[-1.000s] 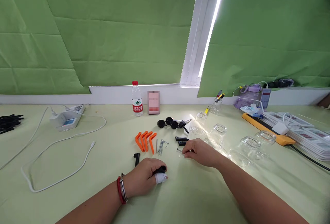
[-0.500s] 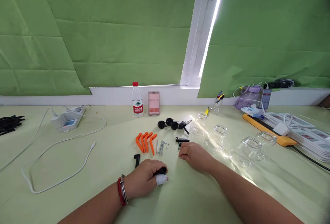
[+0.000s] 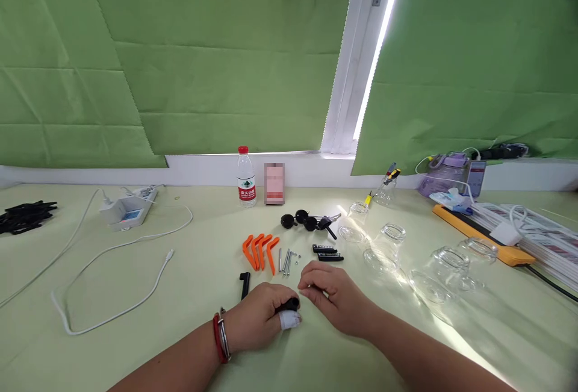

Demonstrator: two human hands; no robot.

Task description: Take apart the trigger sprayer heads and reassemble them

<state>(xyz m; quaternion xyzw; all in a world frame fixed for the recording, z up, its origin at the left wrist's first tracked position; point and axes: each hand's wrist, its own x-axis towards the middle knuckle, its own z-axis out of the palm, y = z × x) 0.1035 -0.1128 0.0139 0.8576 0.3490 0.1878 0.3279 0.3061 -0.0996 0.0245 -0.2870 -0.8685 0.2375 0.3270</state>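
Note:
My left hand (image 3: 262, 315), with white tape round its thumb, is closed around a black tubular part (image 3: 291, 304) whose round open end faces right. A black piece with a hooked top (image 3: 245, 285) shows just beyond that hand; I cannot tell whether the two are joined. My right hand (image 3: 332, 295) hovers close to the tube's end, thumb and fingers pinched together; whatever they hold is hidden. Beyond it lie two black strips with springs (image 3: 329, 252). Several metal screws (image 3: 287, 262) and small nuts (image 3: 298, 256) lie beside several bent orange pieces (image 3: 259, 250).
Behind are round black parts (image 3: 310, 223), a water bottle (image 3: 246, 181) and a pink box (image 3: 274, 184). Clear glass vessels (image 3: 383, 247) stand at right, near a yellow-black power strip (image 3: 510, 253). A white cable (image 3: 149, 283) loops across the left.
My right hand has drawn back from the black spring strips toward my left hand, its fingers pinched. My left hand keeps its grip. The view has shifted slightly.

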